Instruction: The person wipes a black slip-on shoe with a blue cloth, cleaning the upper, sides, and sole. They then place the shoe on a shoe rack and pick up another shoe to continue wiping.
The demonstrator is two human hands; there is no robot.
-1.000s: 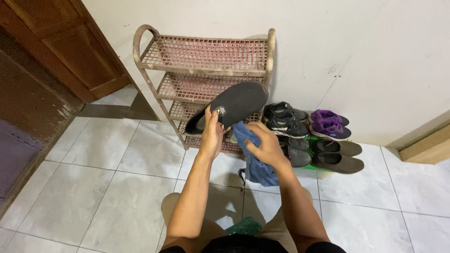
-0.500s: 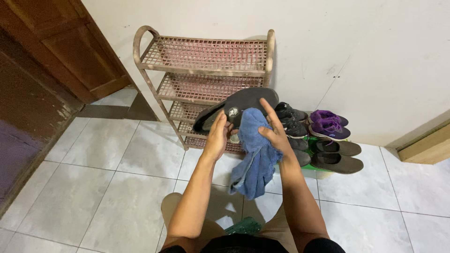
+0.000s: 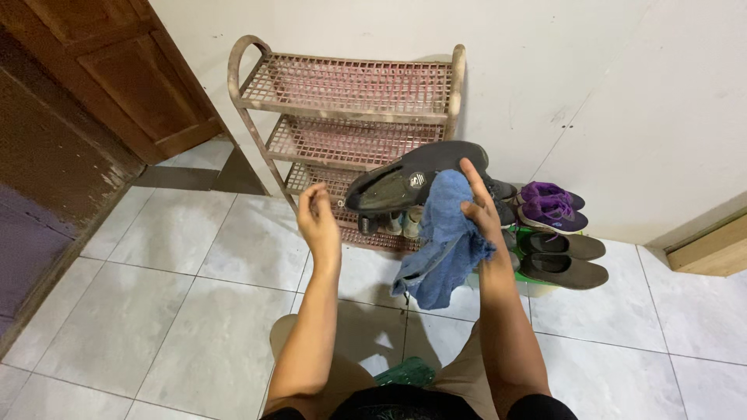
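The right hand (image 3: pixel 481 211) was raised in front of the person, gripping a blue cloth (image 3: pixel 443 241) and, through it, a dark slip-on shoe (image 3: pixel 416 177); the forefinger stood straight up along the shoe's side while the other fingers were wrapped in the fabric. The shoe lay tilted with its black sole turned toward the camera, heel end to the left and lower, toe end to the right (a small pale oval mark showed on the sole). The cloth hung in loose folds below the hand, its lowest corner dangling over the floor (image 3: pixel 194 311).

The left hand (image 3: pixel 317 218) was lifted to the left of the shoe, apart from it, holding nothing, with its fingers loosely curled inward and the palm half open.

Just behind the shoe stood a worn reddish rack (image 3: pixel 342 93) of mesh shelves against a pale wall (image 3: pixel 591 70); its upper shelves were bare, and a few small pale things sat on the lowest shelf, too hidden to tell. To the right of the rack, on the floor by the wall, were a pair of purple shoes (image 3: pixel 548 204) and a pair of grey-brown slip-ons (image 3: pixel 562 258), with dark sneakers partly hidden behind the cloth. A wooden door (image 3: pixel 132 70) stood at the left. The floor was of light grey tiles.
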